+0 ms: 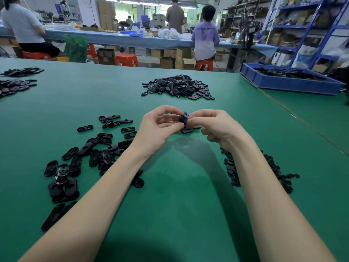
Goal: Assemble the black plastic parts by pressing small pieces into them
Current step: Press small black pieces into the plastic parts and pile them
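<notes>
Both hands meet above the middle of the green table [179, 186]. My left hand [158, 125] and my right hand [215, 125] pinch one small black plastic part [182, 119] between their fingertips. Much of that part is hidden by the fingers. A few black parts [187, 131] lie on the table just below the hands. Oval black parts [90, 154] are scattered to the left of my left forearm. Small black pieces [279, 171] lie in a strip beside my right forearm.
A large heap of black parts [178, 87] sits further back at centre. More piles [15, 84] lie at the far left. A blue bin [290, 82] of black parts stands at the right rear. People sit and stand at a long bench behind.
</notes>
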Demonstrator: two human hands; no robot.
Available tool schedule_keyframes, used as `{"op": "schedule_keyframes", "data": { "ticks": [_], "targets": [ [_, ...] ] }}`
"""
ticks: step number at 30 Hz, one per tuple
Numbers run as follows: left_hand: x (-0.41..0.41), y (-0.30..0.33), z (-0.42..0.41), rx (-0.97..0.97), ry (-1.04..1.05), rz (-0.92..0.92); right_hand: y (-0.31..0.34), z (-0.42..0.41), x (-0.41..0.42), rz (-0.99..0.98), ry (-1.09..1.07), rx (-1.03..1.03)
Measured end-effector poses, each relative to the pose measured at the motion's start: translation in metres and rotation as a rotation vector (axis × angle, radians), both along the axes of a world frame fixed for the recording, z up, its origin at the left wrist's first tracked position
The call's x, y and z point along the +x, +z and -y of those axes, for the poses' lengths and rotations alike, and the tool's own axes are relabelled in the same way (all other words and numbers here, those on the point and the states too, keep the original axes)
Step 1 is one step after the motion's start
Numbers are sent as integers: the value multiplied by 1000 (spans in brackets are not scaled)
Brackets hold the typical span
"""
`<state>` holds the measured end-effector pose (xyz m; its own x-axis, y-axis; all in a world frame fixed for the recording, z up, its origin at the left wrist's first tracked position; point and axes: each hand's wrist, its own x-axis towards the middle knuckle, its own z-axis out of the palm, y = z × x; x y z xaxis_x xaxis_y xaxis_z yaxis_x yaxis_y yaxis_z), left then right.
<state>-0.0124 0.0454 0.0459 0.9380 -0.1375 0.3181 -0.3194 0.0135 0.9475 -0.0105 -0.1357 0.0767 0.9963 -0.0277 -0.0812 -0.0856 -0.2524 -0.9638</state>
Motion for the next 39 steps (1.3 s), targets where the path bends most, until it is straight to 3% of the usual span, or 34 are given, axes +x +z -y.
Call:
{"op": "schedule_keyframes", "data": {
  "ticks": [7, 13, 20, 29, 39],
  "targets": [
    [-3, 2, 1, -55, -40, -59, 3, 2, -2, 11, -3, -91],
    [-4, 4, 0, -267, -117, -284, 1, 7, -3, -44, 75, -49],
    [-3, -4, 3, -259, -70, -504, -5, 4, -4, -20, 135, -203],
    [-5, -7, 9, -99, -43, -428, -9, 0, 0, -20, 88, -266],
    [-3, -12, 12, -75, 40, -434, -27, -4, 5, 103, 69, -296]
  ]
}}
